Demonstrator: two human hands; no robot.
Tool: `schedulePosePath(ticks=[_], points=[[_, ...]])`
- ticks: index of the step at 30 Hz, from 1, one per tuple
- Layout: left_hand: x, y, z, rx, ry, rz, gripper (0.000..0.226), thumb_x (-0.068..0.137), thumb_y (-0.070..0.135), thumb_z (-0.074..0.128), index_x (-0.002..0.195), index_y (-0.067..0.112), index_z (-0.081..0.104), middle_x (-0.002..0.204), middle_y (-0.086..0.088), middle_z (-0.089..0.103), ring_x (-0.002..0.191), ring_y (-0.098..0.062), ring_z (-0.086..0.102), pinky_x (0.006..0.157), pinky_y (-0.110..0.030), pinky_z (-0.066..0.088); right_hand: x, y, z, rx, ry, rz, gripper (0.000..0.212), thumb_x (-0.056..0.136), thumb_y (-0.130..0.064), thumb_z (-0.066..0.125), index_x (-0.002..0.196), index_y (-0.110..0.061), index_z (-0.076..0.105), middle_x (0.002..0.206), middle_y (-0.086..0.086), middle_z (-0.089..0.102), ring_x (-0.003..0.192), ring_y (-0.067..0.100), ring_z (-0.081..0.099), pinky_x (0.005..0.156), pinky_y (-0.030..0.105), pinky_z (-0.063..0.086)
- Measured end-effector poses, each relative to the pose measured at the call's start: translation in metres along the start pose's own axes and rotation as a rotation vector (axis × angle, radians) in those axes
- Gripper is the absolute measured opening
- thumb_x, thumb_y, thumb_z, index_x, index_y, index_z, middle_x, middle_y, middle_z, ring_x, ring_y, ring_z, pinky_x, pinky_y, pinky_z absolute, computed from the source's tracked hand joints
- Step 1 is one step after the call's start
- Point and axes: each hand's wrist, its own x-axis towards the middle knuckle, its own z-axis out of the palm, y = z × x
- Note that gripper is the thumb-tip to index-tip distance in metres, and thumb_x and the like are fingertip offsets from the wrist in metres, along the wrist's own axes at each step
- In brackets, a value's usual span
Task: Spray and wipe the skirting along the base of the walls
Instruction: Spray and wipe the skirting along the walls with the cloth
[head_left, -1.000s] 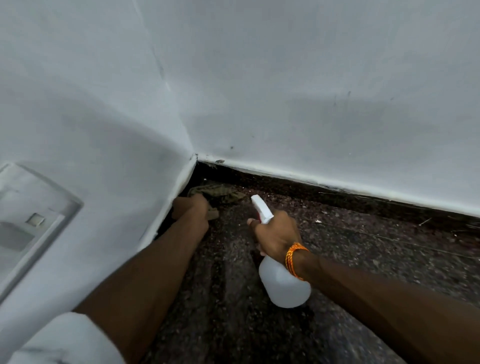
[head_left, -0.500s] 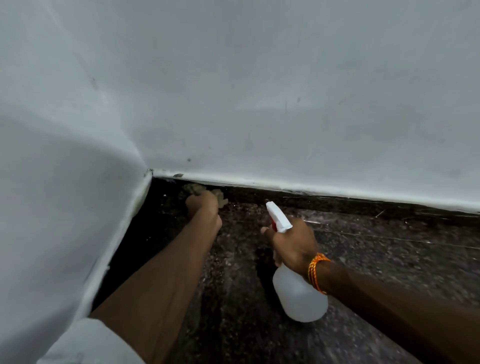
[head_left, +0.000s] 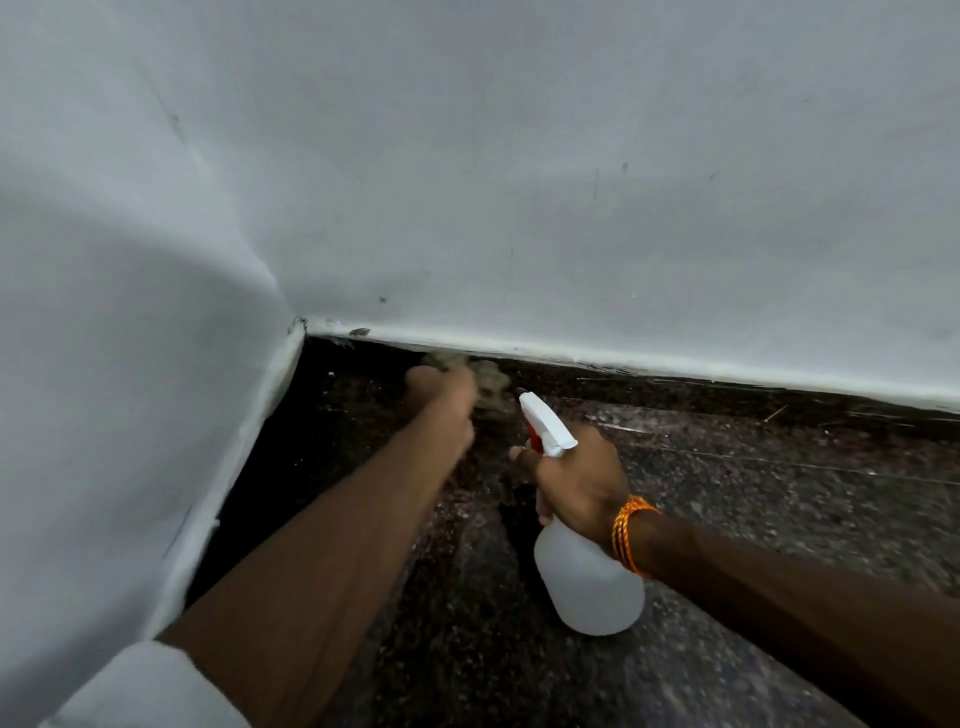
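A dark stone skirting (head_left: 675, 389) runs along the foot of the white back wall, right of the room corner. My left hand (head_left: 441, 389) grips a crumpled greenish cloth (head_left: 488, 382) and holds it against the skirting; both are blurred. My right hand (head_left: 576, 486) is wrapped round the neck of a translucent white spray bottle (head_left: 589, 582) with a white and red trigger head (head_left: 545, 423). The nozzle points toward the skirting, just right of the cloth. The bottle hangs tilted above the floor.
White walls meet in a corner (head_left: 298, 325) at the left, and a second skirting strip runs along the left wall (head_left: 249, 447). The floor (head_left: 779, 519) is dark speckled stone with thin scratches or strands near the back wall.
My left hand and the cloth have slid right along the back skirting, away from the corner. The spray bottle has followed to the right. The socket plate on the left wall has left the view.
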Motion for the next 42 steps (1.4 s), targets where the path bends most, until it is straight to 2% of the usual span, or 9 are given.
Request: schedulePosePath(ticks=[3, 6, 9, 14, 19, 26, 35, 39, 42], points=[[-0.014, -0.016, 0.002, 0.526, -0.105, 0.316, 0.022, 0.087, 0.018, 0.067, 0.106, 0.007, 0.066, 0.107, -0.013, 0.063, 0.104, -0.028, 0.059, 0.083, -0.032, 0.051, -0.001, 0.004, -0.006, -0.054, 0.035, -0.041, 0.032, 0.091, -0.031, 0.071, 0.066, -0.027, 0.051, 0.046, -0.003, 0.061, 0.052, 0.021, 0.070, 0.056, 0.024, 0.054], [-0.011, -0.024, -0.030, 1.153, 0.004, 1.024, 0.030, 0.078, 0.014, 0.076, 0.104, 0.007, 0.064, 0.098, -0.013, 0.065, 0.091, -0.032, 0.064, 0.075, -0.038, 0.052, -0.003, 0.011, -0.017, -0.061, 0.052, -0.063, 0.033, 0.090, -0.032, 0.071, 0.066, -0.027, 0.048, 0.056, 0.003, 0.064, 0.062, 0.026, 0.070, 0.067, 0.038, 0.058], [0.017, -0.035, -0.045, 1.384, 0.056, 1.552, 0.031, 0.076, 0.009, 0.070, 0.106, 0.003, 0.064, 0.100, -0.018, 0.062, 0.091, -0.037, 0.058, 0.075, -0.043, 0.048, -0.007, 0.018, -0.033, -0.040, 0.083, -0.042, 0.030, 0.090, -0.033, 0.071, 0.070, -0.022, 0.052, 0.065, 0.009, 0.068, 0.068, 0.031, 0.070, 0.071, 0.044, 0.060], [0.030, -0.051, -0.034, 1.369, -0.062, 1.603, 0.055, 0.094, 0.026, 0.052, 0.142, 0.001, 0.040, 0.140, -0.023, 0.044, 0.116, -0.042, 0.048, 0.085, -0.051, 0.051, -0.016, 0.032, -0.046, -0.089, 0.090, -0.036, 0.027, 0.089, -0.034, 0.071, 0.074, -0.024, 0.052, 0.072, 0.008, 0.069, 0.068, 0.030, 0.069, 0.066, 0.041, 0.059], [0.046, -0.050, -0.039, 1.395, -0.145, 1.755, 0.053, 0.093, 0.027, 0.048, 0.144, 0.011, 0.045, 0.141, -0.019, 0.049, 0.118, -0.042, 0.047, 0.082, -0.052, 0.049, -0.005, 0.039, -0.037, -0.192, 0.036, 0.009, 0.024, 0.088, -0.040, 0.068, 0.084, -0.018, 0.057, 0.077, 0.008, 0.069, 0.068, 0.028, 0.068, 0.057, 0.036, 0.054], [0.023, -0.041, -0.030, 1.451, -0.237, 1.541, 0.066, 0.066, 0.001, 0.080, 0.128, 0.005, 0.061, 0.105, -0.022, 0.055, 0.086, -0.039, 0.052, 0.042, -0.036, 0.053, 0.009, 0.039, -0.039, -0.210, 0.077, 0.003, 0.026, 0.089, -0.037, 0.069, 0.079, -0.020, 0.052, 0.075, 0.003, 0.061, 0.072, 0.027, 0.061, 0.056, 0.030, 0.037], [-0.014, -0.004, 0.032, 1.454, -0.472, 2.247, 0.021, 0.088, 0.007, 0.048, 0.094, 0.013, 0.068, 0.106, -0.009, 0.063, 0.088, -0.026, 0.059, 0.046, -0.031, 0.048, -0.010, 0.069, -0.088, -0.155, 0.188, 0.054, 0.034, 0.087, -0.034, 0.070, 0.068, -0.031, 0.042, 0.076, 0.007, 0.067, 0.078, 0.032, 0.066, 0.069, 0.036, 0.051], [0.001, 0.005, 0.032, 1.449, -0.489, 2.412, 0.035, 0.100, 0.012, 0.040, 0.102, 0.010, 0.075, 0.112, -0.009, 0.068, 0.103, -0.027, 0.064, 0.077, -0.037, 0.049, -0.010, 0.072, -0.104, -0.119, 0.229, 0.079, 0.036, 0.088, -0.030, 0.071, 0.066, -0.028, 0.043, 0.073, 0.001, 0.062, 0.078, 0.030, 0.065, 0.064, 0.030, 0.042], [0.035, 0.017, 0.000, 1.347, -0.500, 2.516, 0.046, 0.101, 0.007, 0.031, 0.104, 0.003, 0.077, 0.116, -0.012, 0.071, 0.101, -0.028, 0.070, 0.080, -0.036, 0.055, -0.008, 0.077, -0.109, -0.076, 0.247, 0.083, 0.031, 0.088, -0.031, 0.071, 0.069, -0.024, 0.047, 0.075, 0.005, 0.066, 0.077, 0.030, 0.066, 0.063, 0.030, 0.044]])
